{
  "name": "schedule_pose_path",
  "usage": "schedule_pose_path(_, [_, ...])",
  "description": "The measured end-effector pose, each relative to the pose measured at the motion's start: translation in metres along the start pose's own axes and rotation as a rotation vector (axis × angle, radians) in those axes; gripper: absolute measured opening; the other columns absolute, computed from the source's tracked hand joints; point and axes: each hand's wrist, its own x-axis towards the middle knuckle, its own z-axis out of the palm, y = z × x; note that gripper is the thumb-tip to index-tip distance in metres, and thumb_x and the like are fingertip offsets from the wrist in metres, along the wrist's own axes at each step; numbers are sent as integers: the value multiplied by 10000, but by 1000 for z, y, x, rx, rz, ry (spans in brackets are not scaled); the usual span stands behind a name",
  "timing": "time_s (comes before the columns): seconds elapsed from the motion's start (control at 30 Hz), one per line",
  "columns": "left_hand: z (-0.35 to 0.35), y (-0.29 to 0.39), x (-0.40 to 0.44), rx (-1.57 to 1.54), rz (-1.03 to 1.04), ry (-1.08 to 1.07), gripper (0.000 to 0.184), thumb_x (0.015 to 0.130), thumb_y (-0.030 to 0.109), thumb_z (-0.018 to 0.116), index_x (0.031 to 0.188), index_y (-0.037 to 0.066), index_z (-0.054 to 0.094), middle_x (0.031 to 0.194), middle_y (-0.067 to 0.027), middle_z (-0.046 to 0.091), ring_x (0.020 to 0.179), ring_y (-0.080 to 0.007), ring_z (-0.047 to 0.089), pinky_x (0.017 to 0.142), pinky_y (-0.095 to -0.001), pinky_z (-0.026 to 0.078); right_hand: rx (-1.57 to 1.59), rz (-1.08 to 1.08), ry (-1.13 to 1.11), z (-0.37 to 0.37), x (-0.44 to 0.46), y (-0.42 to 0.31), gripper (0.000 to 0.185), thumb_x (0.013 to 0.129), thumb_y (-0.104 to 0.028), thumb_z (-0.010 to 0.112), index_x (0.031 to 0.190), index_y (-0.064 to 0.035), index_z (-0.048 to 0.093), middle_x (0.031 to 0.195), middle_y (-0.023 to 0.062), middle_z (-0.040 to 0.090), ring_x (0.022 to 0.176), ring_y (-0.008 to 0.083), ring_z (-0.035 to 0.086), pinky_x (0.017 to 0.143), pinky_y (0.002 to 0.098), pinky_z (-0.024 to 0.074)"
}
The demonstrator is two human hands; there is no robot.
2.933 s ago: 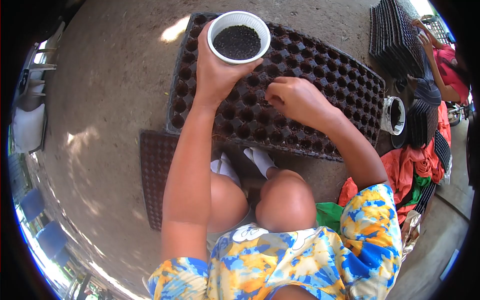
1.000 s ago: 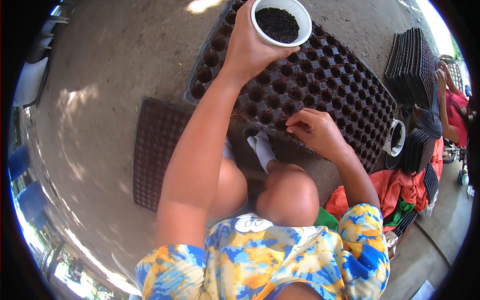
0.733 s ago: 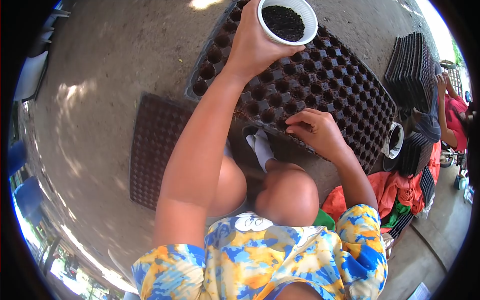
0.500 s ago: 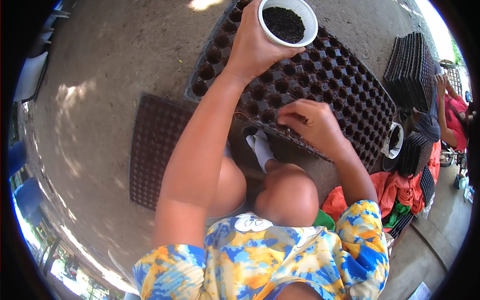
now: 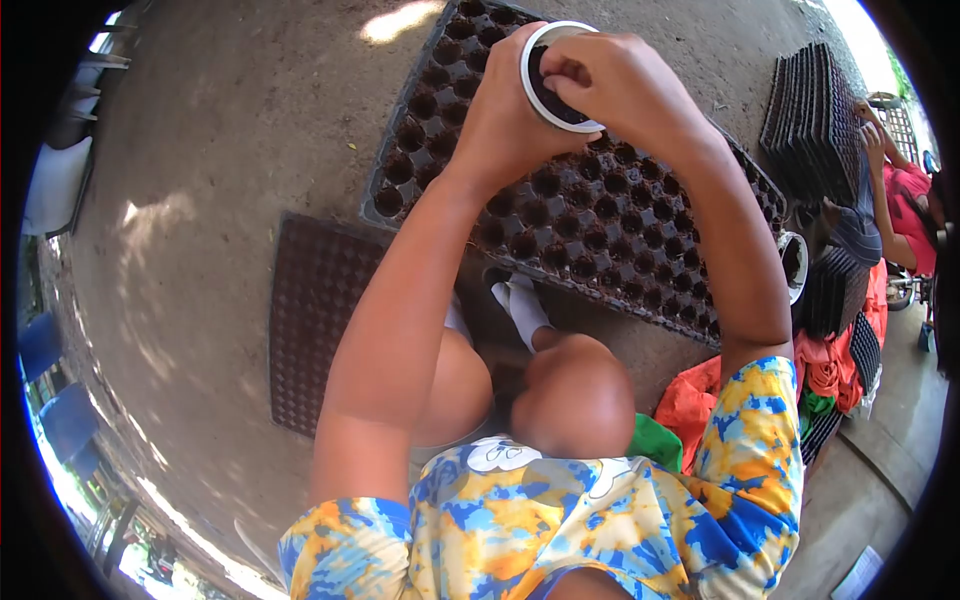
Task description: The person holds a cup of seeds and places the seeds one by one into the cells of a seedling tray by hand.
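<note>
My left hand (image 5: 505,115) is wrapped round a white cup (image 5: 536,95) of small dark grains, held above the far part of a black cell tray (image 5: 540,215). My right hand (image 5: 615,85) reaches over the cup's rim from the right, its fingers curled together at the dark contents. Whatever lies between those fingertips is too small to make out. The tray's round cells are lined with brown soil.
A second cell tray (image 5: 310,320) lies on the ground at the left. Stacked trays (image 5: 810,130), a white bucket (image 5: 794,265) and red cloth (image 5: 690,400) are on the right. Another person (image 5: 905,215) sits at the far right.
My right hand has risen from the tray's near edge to the inside of the cup. My left hand still holds the cup, now slightly lower in view.
</note>
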Motion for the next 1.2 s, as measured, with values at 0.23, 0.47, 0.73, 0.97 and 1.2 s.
schedule_pose_path(0.23, [-20, -6, 2, -230, -164, 67, 964, 576, 176, 926, 1359, 15, 386, 1283, -141, 517, 1205, -256, 511, 1045, -371, 397, 595, 132, -213, 28, -67, -34, 138, 785, -95, 707, 888, -5, 683, 753, 140, 681, 707, 226, 684, 678, 330, 535])
schedule_pose_path(0.47, [-20, -3, 4, -209, -164, 96, 949, 579, 154, 919, 1355, 14, 390, 1277, -140, 524, 1203, -253, 516, 1042, -372, 402, 596, 176, -294, 65, -95, -31, 134, 827, -63, 687, 942, 5, 685, 836, 151, 693, 782, 225, 695, 715, 330, 538])
schedule_pose_path(0.73, [-18, 0, 6, -231, -184, 75, 962, 583, 152, 918, 1365, 13, 375, 1280, -134, 521, 1199, -244, 516, 1044, -368, 399, 613, 201, -363, 63, -99, -27, 141, 853, -55, 670, 980, 1, 693, 870, 134, 704, 800, 177, 685, 732, 307, 536])
schedule_pose_path(0.97, [-17, -2, 6, -286, -174, 58, 956, 588, 152, 914, 1363, 13, 372, 1286, -136, 517, 1202, -246, 515, 1042, -365, 400, 371, 66, -118, 51, -89, -16, 135, 822, -52, 690, 950, -9, 703, 859, 128, 678, 759, 222, 667, 688, 326, 531])
schedule_pose_path(1.2, [3, -3, 0, -50, -79, 34, 971, 523, 180, 915, 1347, 53, 417, 1280, -170, 492, 1215, -351, 486, 1024, -398, 423, 23, -59, 210, 5, -32, -10, 167, 817, -98, 671, 960, -17, 700, 854, 165, 669, 778, 326, 660, 703, 376, 530])
